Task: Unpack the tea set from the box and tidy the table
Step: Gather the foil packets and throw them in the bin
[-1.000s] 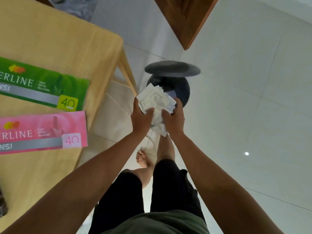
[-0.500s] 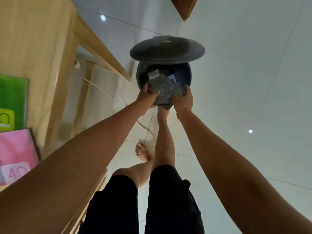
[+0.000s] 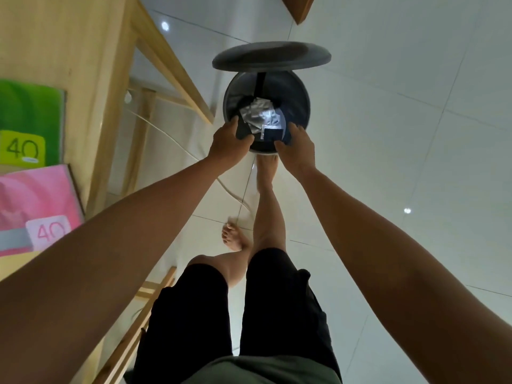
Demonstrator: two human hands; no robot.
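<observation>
Both hands over open pedal bin (image 3: 300,106), lid (image 3: 271,55) raised at far side. Left hand (image 3: 228,141) loosely curled, holding nothing; right hand (image 3: 297,146) spread, empty. White wrappers (image 3: 259,115) lie inside bin (light, limp, crinkly; best gathered in bunch). Two boxes on worktop (image 3: 55,37) at left.

We see pale matt wood in the table (image 3: 72,51), glossy printed card on the green box (image 3: 27,117) and pink box (image 3: 36,206), smooth glossy tiles on the floor (image 3: 401,134), a dull grey plastic-looking bin (image 3: 303,106) and lid (image 3: 271,56), and crinkled silvery wrappers (image 3: 259,116) inside.
</observation>
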